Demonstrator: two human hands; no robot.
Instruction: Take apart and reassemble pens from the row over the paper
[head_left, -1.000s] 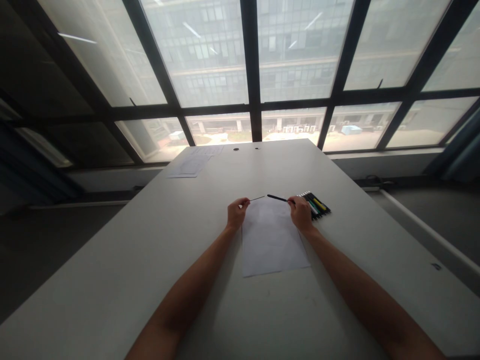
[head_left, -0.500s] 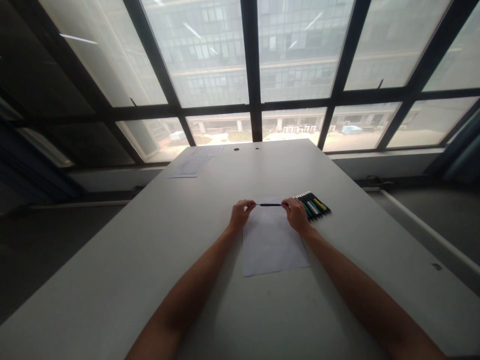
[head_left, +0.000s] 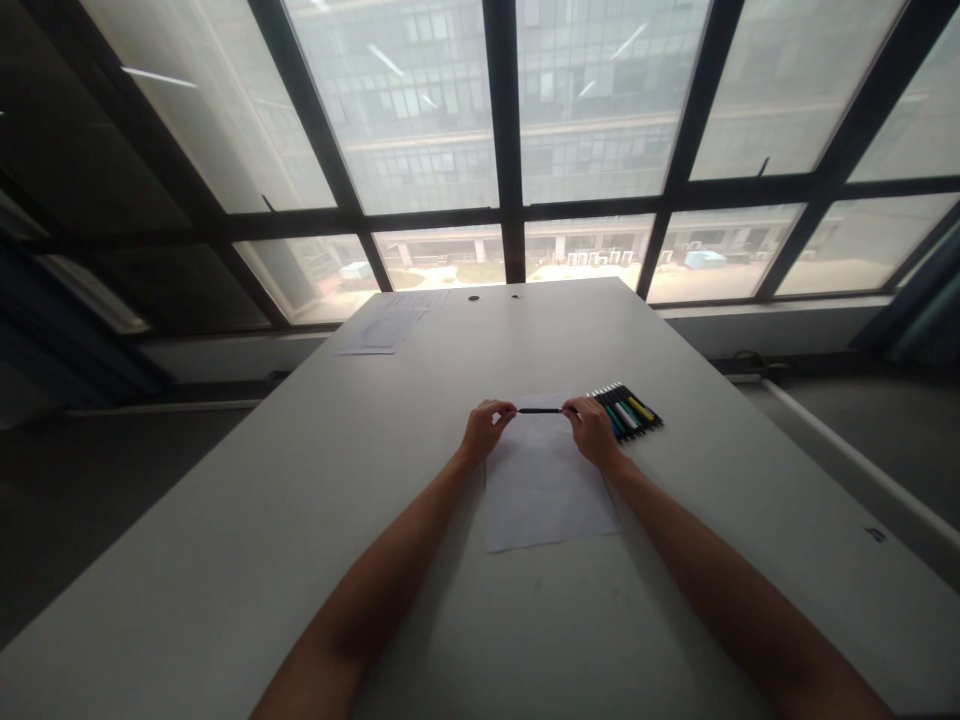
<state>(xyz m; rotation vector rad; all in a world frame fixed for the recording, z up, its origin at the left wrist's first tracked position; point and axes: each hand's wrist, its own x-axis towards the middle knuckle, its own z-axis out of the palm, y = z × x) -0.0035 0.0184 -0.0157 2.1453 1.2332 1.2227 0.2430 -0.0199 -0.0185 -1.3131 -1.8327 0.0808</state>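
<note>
A slim black pen [head_left: 540, 411] is held level between my two hands, above the upper part of a white sheet of paper [head_left: 551, 490]. My left hand [head_left: 484, 427] pinches its left end with thumb and fingertips. At the other end, my right hand [head_left: 590, 428] closes on the tip in the same way. Just beyond my right hand lies a row of pens [head_left: 634, 408], mostly black with coloured bands of yellow, white, green and blue. My right hand covers part of that row.
Several printed sheets [head_left: 386, 325] lie at the far left of the white table [head_left: 420, 620]. Small round holes [head_left: 473, 298] are near its far edge. Large dark-framed windows rise behind it. A small dark mark [head_left: 875, 535] is near the right edge.
My left hand has shifted slightly right, and the thin length showing between its fingertips and the thicker black part of the pen is no longer visible. My right hand is almost unmoved.
</note>
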